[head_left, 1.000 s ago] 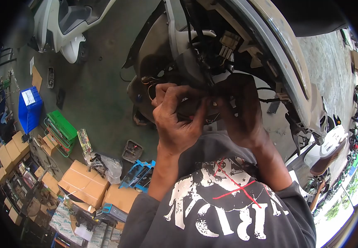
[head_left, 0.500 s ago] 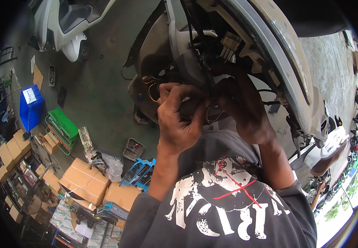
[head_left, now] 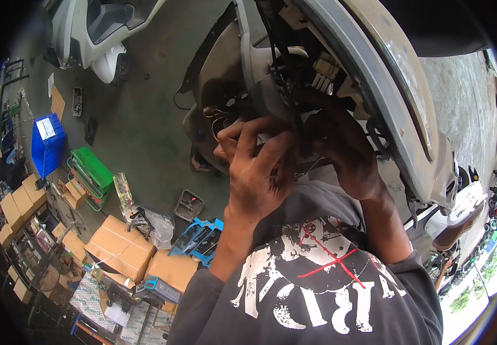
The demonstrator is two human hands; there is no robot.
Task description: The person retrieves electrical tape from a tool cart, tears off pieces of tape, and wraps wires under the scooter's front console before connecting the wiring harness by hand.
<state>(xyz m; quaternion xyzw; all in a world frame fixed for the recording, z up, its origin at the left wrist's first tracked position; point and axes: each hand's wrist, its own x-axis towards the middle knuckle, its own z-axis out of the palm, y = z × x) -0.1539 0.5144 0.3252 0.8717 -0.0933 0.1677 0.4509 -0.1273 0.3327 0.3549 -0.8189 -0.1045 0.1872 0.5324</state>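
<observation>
Scuffed grey-and-black scooter bodywork [head_left: 365, 63] spans the far centre and right, thin orange wires [head_left: 218, 119] exposed. The left hand [head_left: 260, 169] and right hand [head_left: 349, 155] curl their fingers among its dark parts; shadow hides whether either grips anything. At left, a blue plastic case [head_left: 188, 244] holds dark items, and a dark rectangular tray [head_left: 189, 205] small parts.

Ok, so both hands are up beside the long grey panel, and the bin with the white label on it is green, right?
Not quite: the bin with the white label is blue, as the head view shows. The rest holds: the left hand and right hand are both up beside the long grey panel.
</observation>
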